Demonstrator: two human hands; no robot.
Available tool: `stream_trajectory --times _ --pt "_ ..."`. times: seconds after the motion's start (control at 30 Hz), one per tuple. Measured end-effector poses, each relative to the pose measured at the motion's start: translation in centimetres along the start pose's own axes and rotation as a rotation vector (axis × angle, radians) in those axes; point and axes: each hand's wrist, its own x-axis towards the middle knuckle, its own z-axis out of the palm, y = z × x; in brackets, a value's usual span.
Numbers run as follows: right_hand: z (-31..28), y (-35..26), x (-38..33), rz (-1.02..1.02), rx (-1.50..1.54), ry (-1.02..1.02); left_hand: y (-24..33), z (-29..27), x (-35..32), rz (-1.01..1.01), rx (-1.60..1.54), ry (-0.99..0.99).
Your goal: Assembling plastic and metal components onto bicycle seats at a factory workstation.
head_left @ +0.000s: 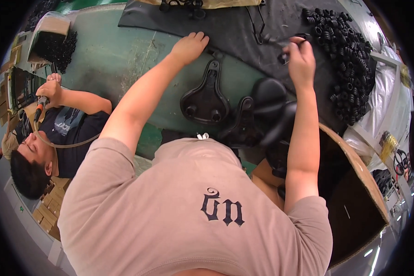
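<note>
Left hand (188,46): laid palm down on the edge of the black mat (244,27), fingers spread and released, nothing grasped.
Right hand (301,60): raised over the mat, fingers clenched on a small black metal part (283,57); the part's exact shape cannot be told.
Saddle base (206,94): a black saddle shell lain underside up on the green bench (110,55), between the two forearms and just below the left hand.
Long axis of saddle base: run almost straight away from the person; the narrow nose is pointed to the far side, toward the mat, and the broad rear with its two round bosses is turned toward the person's chest.
Second saddle (262,115): set just right of the first, at the near bench edge, partly hidden by the right forearm.
Springs (342,55): a heap of black coils is piled on the mat, right of the right hand.
Cardboard box (359,184): stood open under the right elbow.
Co-worker's hand (50,89): seen at the left, closed on a tool with a hose.
</note>
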Motion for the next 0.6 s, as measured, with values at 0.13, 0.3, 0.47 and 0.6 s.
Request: stream_trajectory --times 0.13,0.3,0.47,0.6 --pt "-2.0 -4.6 -9.3 0.344 0.450 -0.224 0.3 -0.8 -3.9 -0.260 -0.268 0.031" --pt "4.2 -4.6 -20.0 0.846 0.359 -0.358 6.5 -4.5 -13.0 -0.167 -0.690 0.105" --pt "6.4 -6.4 -27.5 0.652 0.217 -0.382 10.9 -2.9 -19.3 -0.042 -0.642 0.017" --pt "5.0 -8.2 -30.3 0.572 -0.121 -0.524 11.1 -1.7 -19.7 -0.019 -0.579 0.062"
